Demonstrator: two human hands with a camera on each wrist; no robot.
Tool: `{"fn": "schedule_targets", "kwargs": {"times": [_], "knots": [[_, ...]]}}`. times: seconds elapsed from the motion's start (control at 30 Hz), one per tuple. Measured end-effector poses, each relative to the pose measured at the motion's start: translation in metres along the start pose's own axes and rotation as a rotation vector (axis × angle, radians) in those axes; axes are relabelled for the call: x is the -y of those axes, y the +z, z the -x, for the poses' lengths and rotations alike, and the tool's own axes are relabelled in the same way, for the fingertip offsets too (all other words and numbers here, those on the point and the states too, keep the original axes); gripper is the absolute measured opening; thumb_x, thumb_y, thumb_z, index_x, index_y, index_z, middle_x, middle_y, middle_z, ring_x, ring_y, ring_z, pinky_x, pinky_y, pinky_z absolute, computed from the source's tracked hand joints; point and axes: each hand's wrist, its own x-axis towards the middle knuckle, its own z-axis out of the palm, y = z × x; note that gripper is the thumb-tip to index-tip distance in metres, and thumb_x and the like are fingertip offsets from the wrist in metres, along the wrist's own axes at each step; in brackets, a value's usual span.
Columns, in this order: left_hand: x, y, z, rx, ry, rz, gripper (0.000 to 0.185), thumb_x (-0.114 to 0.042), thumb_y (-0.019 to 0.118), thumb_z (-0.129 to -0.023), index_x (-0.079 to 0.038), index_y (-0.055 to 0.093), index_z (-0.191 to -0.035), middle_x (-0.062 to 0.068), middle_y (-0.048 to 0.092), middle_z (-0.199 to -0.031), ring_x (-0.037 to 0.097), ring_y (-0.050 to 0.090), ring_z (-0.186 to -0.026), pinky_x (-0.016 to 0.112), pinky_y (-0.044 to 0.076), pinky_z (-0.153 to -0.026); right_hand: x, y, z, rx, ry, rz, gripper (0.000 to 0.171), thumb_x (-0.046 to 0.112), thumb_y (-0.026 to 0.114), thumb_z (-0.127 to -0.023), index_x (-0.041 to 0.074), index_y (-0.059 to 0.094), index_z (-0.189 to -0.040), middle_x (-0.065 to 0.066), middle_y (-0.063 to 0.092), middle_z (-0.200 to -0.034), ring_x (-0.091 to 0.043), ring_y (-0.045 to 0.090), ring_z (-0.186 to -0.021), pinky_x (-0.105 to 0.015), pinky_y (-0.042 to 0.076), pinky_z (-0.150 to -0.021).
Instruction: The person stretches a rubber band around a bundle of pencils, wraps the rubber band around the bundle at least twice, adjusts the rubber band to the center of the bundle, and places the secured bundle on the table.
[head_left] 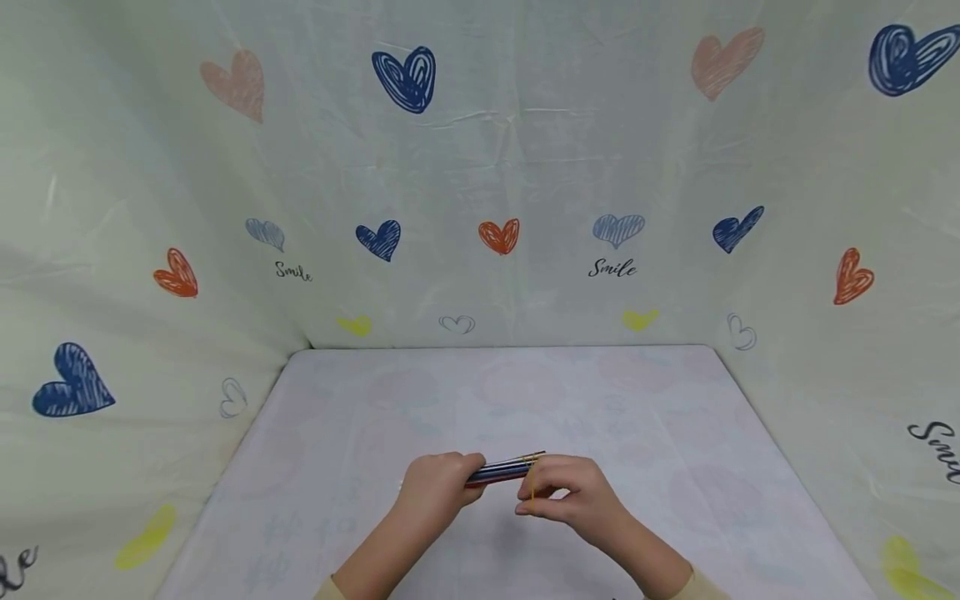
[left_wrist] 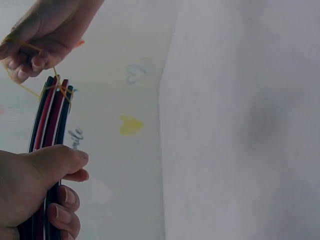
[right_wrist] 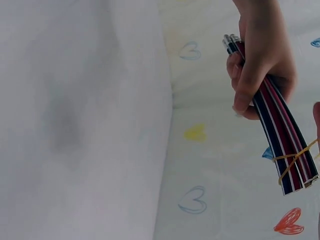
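A bundle of several striped pencils (head_left: 501,472), dark blue, red and white, lies across the left hand (head_left: 441,485), whose fingers and thumb grip it around the middle. Near the far ends of the pencils, a yellow rubber band (right_wrist: 295,154) loops around and crosses over itself. The right hand (head_left: 576,493) holds the stretched part of this band on its curled fingers, just off the pencil ends, as the left wrist view shows. In the right wrist view, silvery pencil tips stick out behind the left hand; most of the right hand is cut off there.
Beneath both hands is a white table (head_left: 480,400) with faint printing. A pale curtain (head_left: 480,167) with hearts and "Smile" lettering stands behind the table and along both sides.
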Motion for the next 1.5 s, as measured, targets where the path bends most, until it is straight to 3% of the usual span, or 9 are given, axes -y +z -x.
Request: {"fn": "schedule_targets", "kwargs": {"times": [0.1,0.2,0.33,0.5,0.7,0.87,1.03,1.3,1.5], "knots": [[-0.003,0.0,0.0,0.032,0.0,0.011,0.024,-0.025,0.081,-0.077,-0.023,0.058,-0.072,-0.014,0.048,-0.055,0.003,0.037,-0.047,0.023,0.032,-0.044,0.001,-0.001,-0.006,-0.04,-0.214,0.117,0.026,0.008,0.082,-0.075,0.01,0.056,-0.073,-0.003,0.062,-0.071,-0.014,0.058,-0.065,-0.02,0.05,-0.065],[-0.005,0.001,0.001,0.057,0.009,0.019,0.026,-0.024,0.081,-0.077,-0.024,0.056,-0.071,-0.015,0.046,-0.055,0.003,0.037,-0.047,0.023,0.032,-0.045,0.002,-0.001,-0.009,-0.086,-0.32,0.245,0.029,0.028,0.077,-0.081,0.009,0.056,-0.076,0.001,0.056,-0.07,-0.009,0.053,-0.06,-0.015,0.045,-0.061],[-0.006,0.002,0.002,0.07,0.028,0.037,0.028,-0.024,0.08,-0.078,-0.024,0.054,-0.069,-0.016,0.042,-0.054,0.003,0.036,-0.047,0.022,0.031,-0.045,0.0,-0.004,-0.007,-0.112,-0.377,0.396,0.028,0.033,0.071,-0.087,0.006,0.062,-0.084,0.0,0.056,-0.078,-0.01,0.053,-0.066,-0.015,0.044,-0.062],[0.0,0.005,0.006,0.068,0.019,0.048,0.028,-0.023,0.08,-0.078,-0.024,0.054,-0.069,-0.016,0.044,-0.055,0.003,0.036,-0.048,0.022,0.031,-0.045,-0.002,-0.006,-0.005,0.017,-0.395,0.48,0.022,0.018,0.06,-0.097,0.014,0.058,-0.076,0.005,0.055,-0.08,-0.012,0.053,-0.077,-0.026,0.042,-0.075],[0.01,0.009,0.012,0.101,-0.007,0.029,0.03,-0.024,0.08,-0.078,-0.024,0.051,-0.068,-0.016,0.041,-0.054,0.004,0.035,-0.048,0.023,0.03,-0.045,-0.001,-0.001,0.0,0.132,-0.332,0.386,0.025,0.001,0.061,-0.08,0.019,0.046,-0.068,0.009,0.043,-0.069,-0.007,0.045,-0.071,-0.03,0.04,-0.076],[0.011,0.013,0.012,0.112,-0.006,0.043,0.029,-0.025,0.081,-0.077,-0.024,0.054,-0.068,-0.017,0.041,-0.054,0.003,0.036,-0.048,0.023,0.031,-0.046,-0.001,0.005,0.001,0.196,-0.393,0.398,0.027,-0.005,0.057,-0.067,0.019,0.064,-0.077,0.012,0.061,-0.079,-0.005,0.054,-0.077,-0.034,0.04,-0.082],[0.009,0.016,0.014,0.139,0.016,0.088,0.025,-0.023,0.081,-0.076,-0.023,0.057,-0.07,-0.017,0.045,-0.056,0.002,0.037,-0.048,0.023,0.032,-0.046,0.001,0.005,-0.005,0.218,-0.487,0.496,0.025,0.001,0.058,-0.091,0.015,0.079,-0.095,0.007,0.073,-0.099,-0.011,0.059,-0.087,-0.03,0.043,-0.083],[-0.005,0.017,0.017,0.143,0.104,0.147,0.015,-0.025,0.08,-0.078,-0.025,0.066,-0.077,-0.018,0.049,-0.057,0.0,0.038,-0.049,0.02,0.032,-0.045,0.005,0.0,-0.023,0.099,-0.688,0.636,0.011,0.02,0.07,-0.091,0.015,0.08,-0.091,0.006,0.073,-0.099,-0.014,0.059,-0.078,-0.021,0.043,-0.07],[-0.011,0.019,0.017,0.188,0.09,0.2,0.012,-0.03,0.08,-0.08,-0.024,0.072,-0.087,-0.016,0.057,-0.061,0.0,0.045,-0.051,0.02,0.037,-0.047,0.014,0.004,-0.031,-0.065,-0.802,0.767,0.014,0.02,0.068,-0.091,0.012,0.079,-0.088,0.002,0.074,-0.093,-0.02,0.061,-0.075,-0.026,0.04,-0.066]]}}
